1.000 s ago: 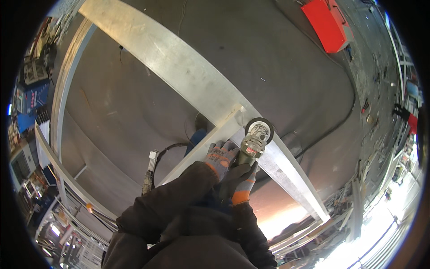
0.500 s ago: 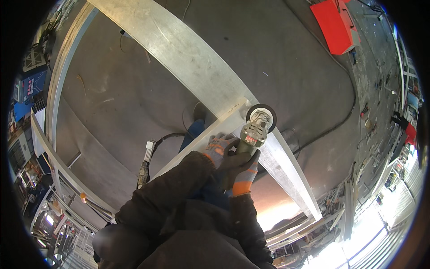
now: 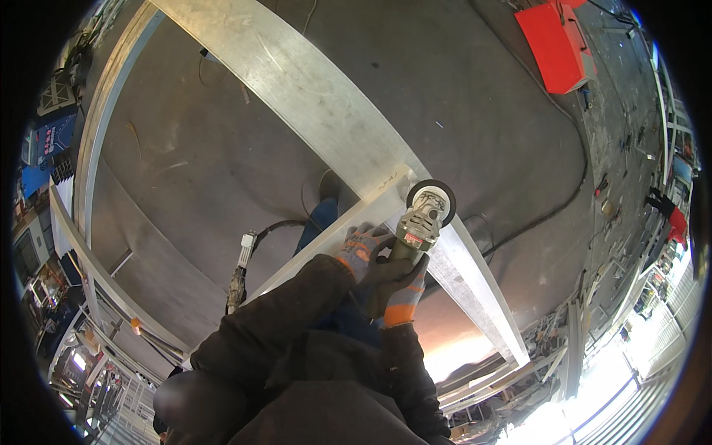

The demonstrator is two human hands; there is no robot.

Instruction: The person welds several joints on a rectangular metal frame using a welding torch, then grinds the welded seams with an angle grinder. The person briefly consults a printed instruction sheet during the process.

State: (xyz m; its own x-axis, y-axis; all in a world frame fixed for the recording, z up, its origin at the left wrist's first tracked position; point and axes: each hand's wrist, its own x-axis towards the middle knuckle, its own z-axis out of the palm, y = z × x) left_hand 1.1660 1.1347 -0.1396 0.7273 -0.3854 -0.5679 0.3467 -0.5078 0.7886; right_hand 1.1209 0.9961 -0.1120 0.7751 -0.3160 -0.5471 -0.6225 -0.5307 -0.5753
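Note:
An angle grinder with a grey metal head and a round, dark-rimmed disc is held at the joint of two pale metal beams. My right hand, in a grey and orange glove with a dark palm, wraps the grinder's body from below. Gloved alike, my left hand closes against the body's left side, its knuckles beside the narrower beam. The disc sits over the wide beam near the corner; its contact with the metal cannot be made out.
A welding torch with a black cable lies left of my arms. Far right stands a red box-shaped machine, with a dark cable across the floor. Long metal frame pieces run along the left. Near the right rim, a red sleeve shows.
The grinder and its disc have shifted slightly towards me and a little left. Both hands keep their hold, and the beams stay almost in place.

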